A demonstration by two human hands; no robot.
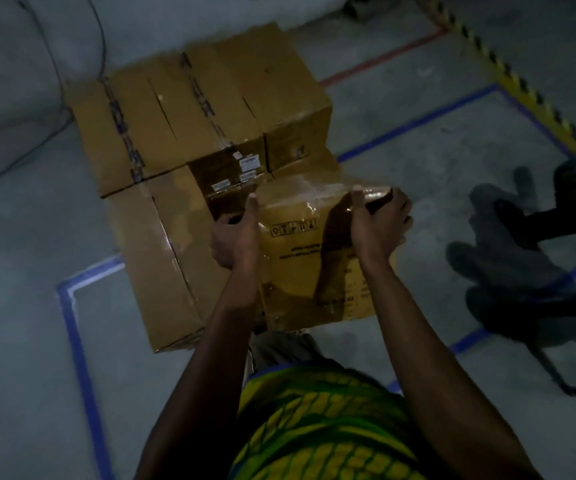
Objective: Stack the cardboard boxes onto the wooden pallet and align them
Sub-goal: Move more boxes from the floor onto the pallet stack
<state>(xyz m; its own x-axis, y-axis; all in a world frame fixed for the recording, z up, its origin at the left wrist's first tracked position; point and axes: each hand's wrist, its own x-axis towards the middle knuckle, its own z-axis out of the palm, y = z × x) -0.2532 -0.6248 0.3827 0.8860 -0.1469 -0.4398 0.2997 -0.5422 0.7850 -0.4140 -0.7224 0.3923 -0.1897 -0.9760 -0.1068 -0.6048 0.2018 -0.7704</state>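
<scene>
A brown cardboard box [300,258] with printed handling symbols and shiny tape is held in front of me, its near face turned toward the camera. My left hand [234,237] grips its left edge with the thumb up. My right hand [378,223] grips its upper right corner, fingers curled over the top. Behind it and to the left stand several stacked cardboard boxes [196,109], with one long box [158,258] at the near left of the stack. The wooden pallet is hidden under the boxes.
Blue tape lines [75,327] mark a rectangle on the grey concrete floor around the stack. A yellow-black striped line [508,81] and a red line [383,58] run at the upper right. A dark metal frame [553,223] and its shadows lie on the right.
</scene>
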